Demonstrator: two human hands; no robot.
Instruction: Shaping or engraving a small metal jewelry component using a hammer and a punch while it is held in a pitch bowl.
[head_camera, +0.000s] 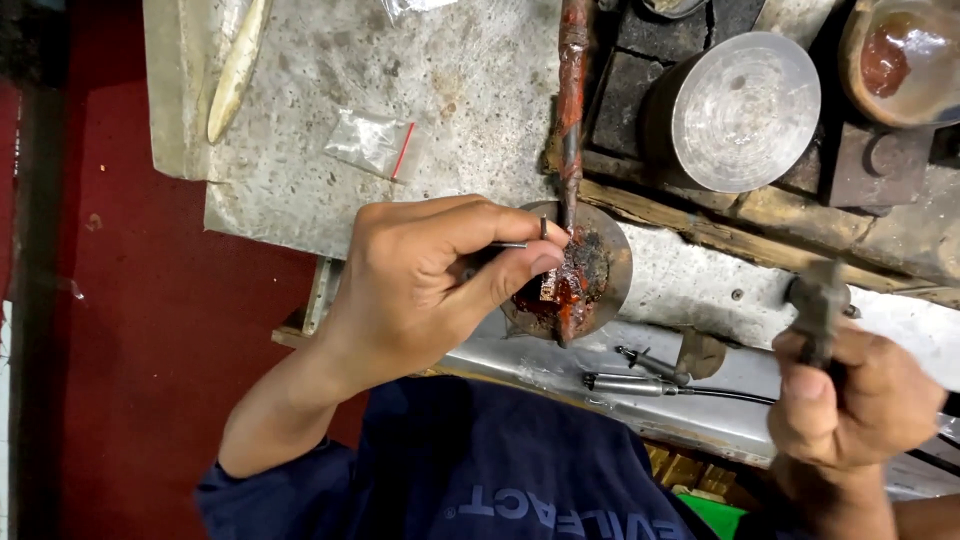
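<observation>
Grey, pitted bench top (470, 90) fills the head view, bounded at its left edge by red floor (150, 300). A small plastic bag (372, 143) lies near, a metal cylinder (738, 110) farther off. A thin punch (520, 243) is pinched in the left hand (430, 275) against a wax-covered round block (580, 275), crossed by a rusty rod (572, 90). A small hammer (818, 305) is gripped in the right hand (855, 395), well apart. A handpiece (630, 383) lies between.
</observation>
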